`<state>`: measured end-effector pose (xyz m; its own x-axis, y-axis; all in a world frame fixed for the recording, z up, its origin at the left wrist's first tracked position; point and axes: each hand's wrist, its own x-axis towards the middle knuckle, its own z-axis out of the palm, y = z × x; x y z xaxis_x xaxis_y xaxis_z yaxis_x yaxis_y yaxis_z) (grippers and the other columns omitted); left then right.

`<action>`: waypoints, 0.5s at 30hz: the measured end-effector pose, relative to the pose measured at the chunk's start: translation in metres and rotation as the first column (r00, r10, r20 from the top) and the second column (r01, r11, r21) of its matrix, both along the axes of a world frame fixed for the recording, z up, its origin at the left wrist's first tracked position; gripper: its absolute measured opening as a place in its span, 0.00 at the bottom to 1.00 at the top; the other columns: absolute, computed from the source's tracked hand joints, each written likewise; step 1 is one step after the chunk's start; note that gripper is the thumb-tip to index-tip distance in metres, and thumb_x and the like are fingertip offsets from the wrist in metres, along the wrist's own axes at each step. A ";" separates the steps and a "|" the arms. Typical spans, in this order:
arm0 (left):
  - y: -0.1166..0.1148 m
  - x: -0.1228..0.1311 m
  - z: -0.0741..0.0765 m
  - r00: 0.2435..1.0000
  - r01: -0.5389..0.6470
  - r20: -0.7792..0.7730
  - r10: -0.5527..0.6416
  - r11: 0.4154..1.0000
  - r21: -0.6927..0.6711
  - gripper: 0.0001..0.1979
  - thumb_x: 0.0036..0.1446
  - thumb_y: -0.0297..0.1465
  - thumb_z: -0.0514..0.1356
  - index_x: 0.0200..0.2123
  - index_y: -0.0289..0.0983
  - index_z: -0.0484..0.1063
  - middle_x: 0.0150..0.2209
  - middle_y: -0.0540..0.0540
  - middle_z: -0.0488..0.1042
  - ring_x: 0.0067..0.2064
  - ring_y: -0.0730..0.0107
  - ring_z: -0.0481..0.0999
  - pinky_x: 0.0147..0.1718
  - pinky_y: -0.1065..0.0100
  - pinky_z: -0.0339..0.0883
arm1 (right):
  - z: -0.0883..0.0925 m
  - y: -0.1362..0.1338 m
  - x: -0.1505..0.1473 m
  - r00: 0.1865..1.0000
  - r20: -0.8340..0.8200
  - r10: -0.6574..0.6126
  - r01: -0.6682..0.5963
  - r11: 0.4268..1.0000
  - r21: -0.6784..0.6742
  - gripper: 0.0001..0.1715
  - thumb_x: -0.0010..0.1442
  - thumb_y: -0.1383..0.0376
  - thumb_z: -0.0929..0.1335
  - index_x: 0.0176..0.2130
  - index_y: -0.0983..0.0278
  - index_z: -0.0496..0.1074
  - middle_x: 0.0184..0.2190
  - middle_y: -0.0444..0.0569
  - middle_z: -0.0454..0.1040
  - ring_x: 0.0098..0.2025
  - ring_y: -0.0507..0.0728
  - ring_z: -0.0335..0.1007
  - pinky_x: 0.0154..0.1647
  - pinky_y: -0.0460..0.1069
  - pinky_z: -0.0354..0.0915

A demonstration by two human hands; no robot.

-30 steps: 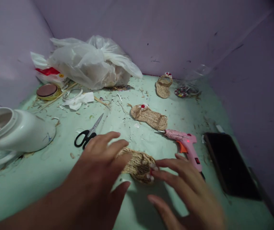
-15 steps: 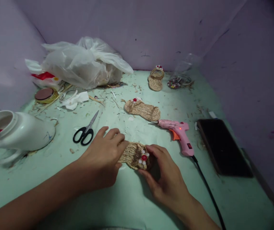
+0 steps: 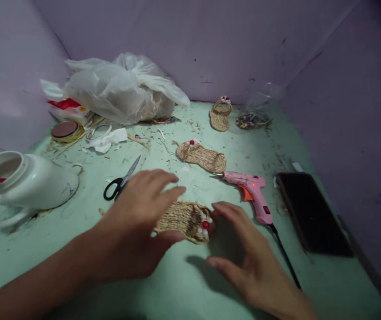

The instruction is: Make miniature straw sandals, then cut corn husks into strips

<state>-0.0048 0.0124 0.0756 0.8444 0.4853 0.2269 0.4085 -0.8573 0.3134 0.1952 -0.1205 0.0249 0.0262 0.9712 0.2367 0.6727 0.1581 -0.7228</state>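
Observation:
A small woven straw sandal (image 3: 183, 218) with red and white beads at its toe lies on the pale green table (image 3: 77, 235). My left hand (image 3: 137, 218) is over its heel end with the fingers stretched out and the thumb by its near edge. My right hand (image 3: 246, 253) is just right of the toe, fingers spread and curved, holding nothing. A second straw sandal (image 3: 202, 156) lies further back. A third straw sandal (image 3: 219, 114) stands near the back wall.
A pink glue gun (image 3: 252, 189) with a lit red lamp lies right of the sandals, its cord running forward. Black-handled scissors (image 3: 120, 184), a dark phone (image 3: 310, 213), a white jug (image 3: 26, 182) on its side, a plastic bag (image 3: 123, 89), a tape roll (image 3: 64, 130) and a bead dish (image 3: 252, 119) surround them.
Half a second ago both hands were closed on the sandal. Now the fingers of both have opened and the right hand has drawn back from the toe.

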 end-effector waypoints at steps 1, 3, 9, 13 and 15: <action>0.004 -0.008 0.004 0.989 -0.099 0.115 0.098 0.995 0.005 0.22 0.50 0.37 0.59 0.49 0.37 0.66 0.52 0.40 0.66 0.51 0.54 0.64 0.49 0.54 0.59 | 0.007 0.003 0.006 0.998 -0.045 -0.034 0.035 0.999 0.023 0.29 0.54 0.61 0.68 0.54 0.61 0.61 0.50 0.55 0.66 0.53 0.62 0.62 0.50 0.57 0.64; 0.011 -0.020 0.006 0.905 -0.368 0.217 0.367 0.929 -0.035 0.13 0.52 0.34 0.58 0.41 0.38 0.70 0.42 0.45 0.73 0.40 0.64 0.71 0.41 0.63 0.64 | 0.020 0.015 0.014 0.982 -0.130 -0.139 0.151 0.984 0.093 0.12 0.56 0.65 0.66 0.42 0.58 0.70 0.41 0.49 0.73 0.46 0.58 0.69 0.46 0.53 0.67; 0.018 -0.023 -0.030 0.826 -0.536 -0.152 0.543 0.674 -0.508 0.13 0.46 0.40 0.59 0.31 0.36 0.74 0.15 0.54 0.65 0.17 0.75 0.62 0.16 0.74 0.55 | 0.029 0.081 0.000 0.997 0.076 0.026 -0.014 0.989 -0.146 0.04 0.52 0.67 0.69 0.28 0.60 0.76 0.25 0.44 0.76 0.26 0.53 0.70 0.26 0.47 0.65; 0.014 -0.015 -0.046 0.819 -0.549 -0.188 0.543 0.644 -0.532 0.15 0.46 0.38 0.59 0.34 0.35 0.75 0.15 0.54 0.65 0.17 0.76 0.61 0.16 0.74 0.53 | 0.015 0.104 -0.005 0.977 0.156 0.145 -0.048 0.865 -0.499 0.07 0.51 0.64 0.68 0.27 0.59 0.78 0.20 0.43 0.75 0.22 0.52 0.68 0.22 0.46 0.60; 0.013 -0.011 -0.047 0.828 -0.544 -0.198 0.525 0.662 -0.515 0.12 0.46 0.35 0.58 0.32 0.35 0.76 0.18 0.53 0.69 0.18 0.77 0.61 0.17 0.74 0.53 | 0.013 0.107 -0.006 0.974 0.169 0.153 -0.025 0.808 -0.589 0.08 0.51 0.62 0.68 0.27 0.59 0.78 0.19 0.44 0.75 0.22 0.52 0.68 0.22 0.46 0.58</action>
<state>-0.0161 0.0254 0.0282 0.4033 0.8861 -0.2285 0.7606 -0.1858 0.6221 0.1888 -0.0130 0.0380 -0.0519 0.9232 -0.3808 0.8146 -0.1814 -0.5509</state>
